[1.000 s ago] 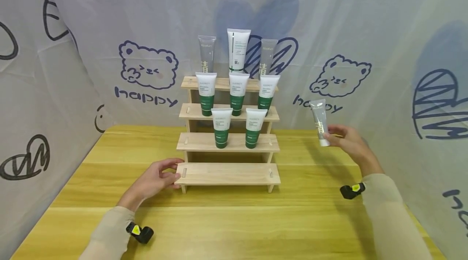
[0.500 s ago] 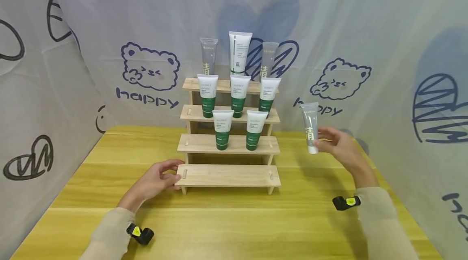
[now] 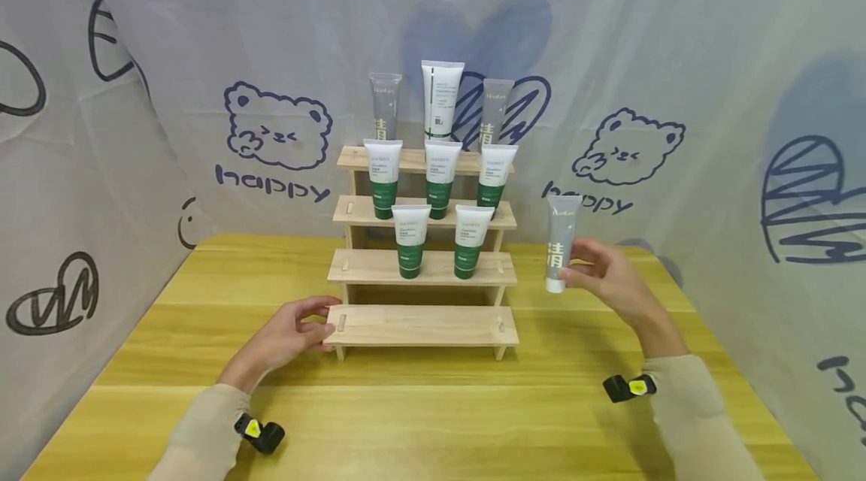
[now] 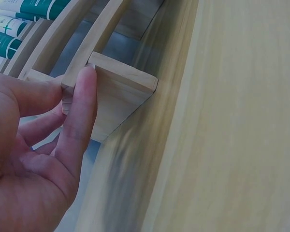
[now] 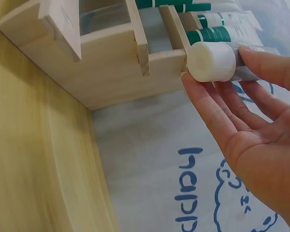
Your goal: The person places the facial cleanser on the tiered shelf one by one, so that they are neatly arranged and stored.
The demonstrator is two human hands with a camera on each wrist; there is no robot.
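My right hand (image 3: 609,279) pinches a grey squeeze tube (image 3: 561,237) near its white cap (image 5: 210,62). The tube is upright, cap down, held in the air to the right of a wooden stepped display stand (image 3: 422,325). With thumb and fingers, my left hand (image 4: 43,145) grips the left end of the stand's lowest board (image 4: 94,50). Two green-and-white tubes (image 3: 410,240) stand on the second step from the bottom. Several like them, such as the middle tube (image 3: 440,179), stand one step higher. The top step bears a tall white tube (image 3: 442,99) between two grey tubes (image 3: 386,105).
The stand sits on a yellow wood-grain table (image 3: 406,421). A pale printed cloth (image 3: 284,30) hangs behind and along both sides. Each wrist wears a small black camera (image 3: 260,434).
My right hand has carried the grey tube left and slightly down, towards the stand, and the tube has turned more upright with its print facing forward. The left hand keeps its place.
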